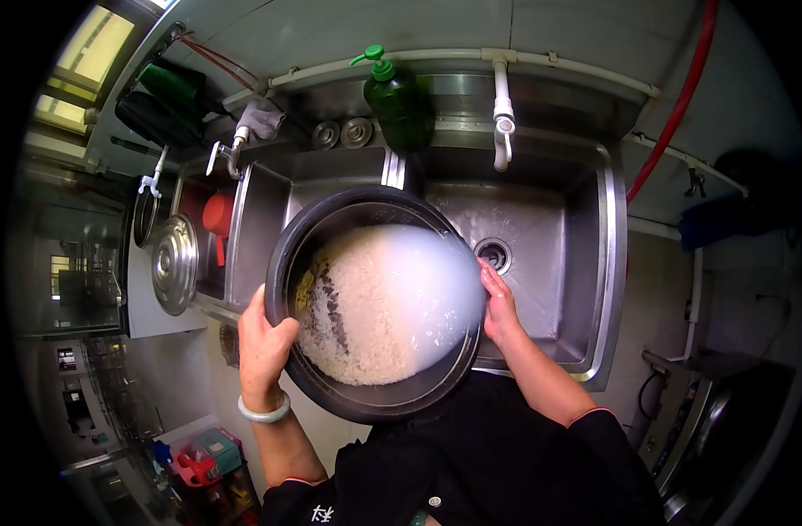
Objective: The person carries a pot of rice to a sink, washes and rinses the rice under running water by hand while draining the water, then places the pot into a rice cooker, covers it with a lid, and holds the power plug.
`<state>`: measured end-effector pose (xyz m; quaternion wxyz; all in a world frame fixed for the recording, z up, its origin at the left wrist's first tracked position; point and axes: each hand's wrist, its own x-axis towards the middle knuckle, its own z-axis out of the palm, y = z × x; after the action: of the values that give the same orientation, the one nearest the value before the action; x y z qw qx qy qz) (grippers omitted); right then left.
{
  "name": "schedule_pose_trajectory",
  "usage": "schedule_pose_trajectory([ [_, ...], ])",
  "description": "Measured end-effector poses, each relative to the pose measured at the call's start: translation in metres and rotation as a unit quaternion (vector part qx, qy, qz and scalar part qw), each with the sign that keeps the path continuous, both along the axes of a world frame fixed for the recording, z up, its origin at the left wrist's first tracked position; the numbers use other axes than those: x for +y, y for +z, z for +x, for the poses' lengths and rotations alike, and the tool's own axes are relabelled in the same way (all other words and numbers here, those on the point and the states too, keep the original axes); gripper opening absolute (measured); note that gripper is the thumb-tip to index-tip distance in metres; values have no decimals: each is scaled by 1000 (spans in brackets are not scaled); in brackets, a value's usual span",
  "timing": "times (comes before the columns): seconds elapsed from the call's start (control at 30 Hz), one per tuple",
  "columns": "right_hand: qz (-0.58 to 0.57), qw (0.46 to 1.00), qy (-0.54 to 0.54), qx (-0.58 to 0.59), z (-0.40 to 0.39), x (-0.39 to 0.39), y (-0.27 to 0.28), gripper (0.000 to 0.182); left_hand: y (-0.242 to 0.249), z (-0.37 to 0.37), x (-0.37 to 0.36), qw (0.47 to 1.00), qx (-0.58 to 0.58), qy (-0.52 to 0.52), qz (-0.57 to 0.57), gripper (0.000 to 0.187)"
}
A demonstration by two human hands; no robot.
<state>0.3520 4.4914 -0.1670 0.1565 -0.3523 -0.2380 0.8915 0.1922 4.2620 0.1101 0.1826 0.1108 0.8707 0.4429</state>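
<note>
A large dark rice cooker pot (410, 394) is held over the front of the metal sinks. White rice (357, 307) lies on its left side, with a dark streak near the left wall. Cloudy white water (432, 298) has pooled on the right, so the pot looks tilted that way. My left hand (265, 346) grips the left rim with the thumb over it; a pale bangle circles that wrist. Against the pot's right side is my right hand (497, 307), its fingers partly hidden behind the wall, supporting the pot.
The right sink basin (541, 263) has a drain (493, 256) beside the pot. A white tap (503, 131) hangs above. A green pump bottle (401, 105) stands on the back ledge. Left are a metal lid (174, 263) and a red dipper (217, 215).
</note>
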Motion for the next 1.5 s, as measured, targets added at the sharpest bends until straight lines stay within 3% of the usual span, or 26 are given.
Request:
schedule_pose_trajectory([
  [0.47,-27,1000,-7,7,1,-1,-19,50,0,-1,15,999,45,-13,-25,42],
  [1.2,-45,999,-18,-10,3,-8,-24,44,11,7,40,991,94,-31,-92,42],
  [1.5,-43,999,-8,-1,2,-9,-23,53,15,10,47,985,115,-41,-119,43],
])
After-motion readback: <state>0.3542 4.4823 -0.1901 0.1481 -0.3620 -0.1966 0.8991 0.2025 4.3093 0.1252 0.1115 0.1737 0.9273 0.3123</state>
